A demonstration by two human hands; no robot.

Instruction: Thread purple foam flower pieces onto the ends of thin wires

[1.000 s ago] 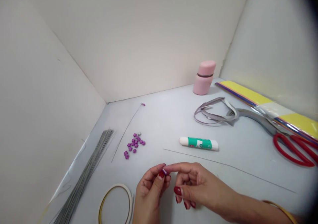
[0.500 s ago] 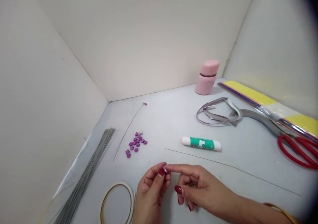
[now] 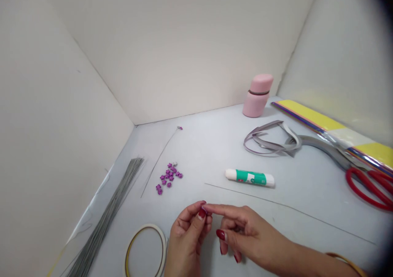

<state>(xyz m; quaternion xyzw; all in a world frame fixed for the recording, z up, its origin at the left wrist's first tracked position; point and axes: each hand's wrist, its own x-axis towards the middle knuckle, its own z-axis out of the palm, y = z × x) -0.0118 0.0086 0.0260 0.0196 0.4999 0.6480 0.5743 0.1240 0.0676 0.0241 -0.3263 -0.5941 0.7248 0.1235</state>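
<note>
My left hand [image 3: 187,238] and my right hand [image 3: 242,234] meet at the near middle of the table. Their fingertips pinch a tiny purple piece [image 3: 204,210] between them. The piece is too small to name for sure; it looks like the small purple folded stars [image 3: 168,178] that lie in a loose cluster further left. A long thin wire [image 3: 288,209] lies on the table just behind my right hand.
A glue stick [image 3: 249,178] lies mid-table. Grey paper strips [image 3: 270,141], red-handled scissors [image 3: 367,182] and coloured paper sheets [image 3: 325,125] are at the right. A pink container [image 3: 257,95] stands at the back. A wire bundle [image 3: 104,219], a wire with a bead [image 3: 159,158] and a tape roll [image 3: 145,250] are left.
Both hands stay together pinching the tiny purple piece, with only slight finger shifts. The view has drifted a little.
</note>
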